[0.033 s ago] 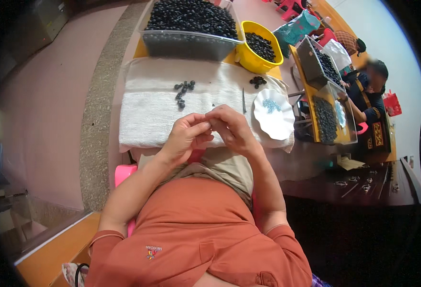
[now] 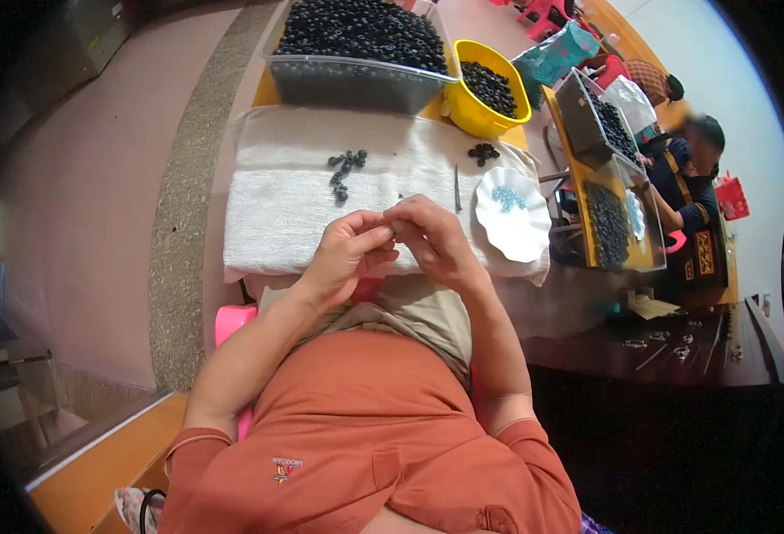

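My left hand (image 2: 347, 254) and my right hand (image 2: 435, 238) meet over the near part of a white towel (image 2: 276, 218). The fingertips of both are pinched together; whatever is between them is too small to make out. Beyond them lies a loose cluster of black, bead-like round pieces (image 2: 347, 165). Another small heap of dark pieces (image 2: 483, 155) sits farther right. A thin dark pointed tool (image 2: 458, 189) rests on the towel beside my right hand. To its right, a white scalloped plate (image 2: 509, 242) holds small pale blue pieces (image 2: 508, 198).
Past the towel stand a clear plastic bin (image 2: 356, 68) and a yellow basin (image 2: 476, 117), both filled with black pieces. On the right, another person (image 2: 690, 169) sits at a table with similar bins (image 2: 579, 116). A pink chair (image 2: 232, 320) shows beside my left forearm.
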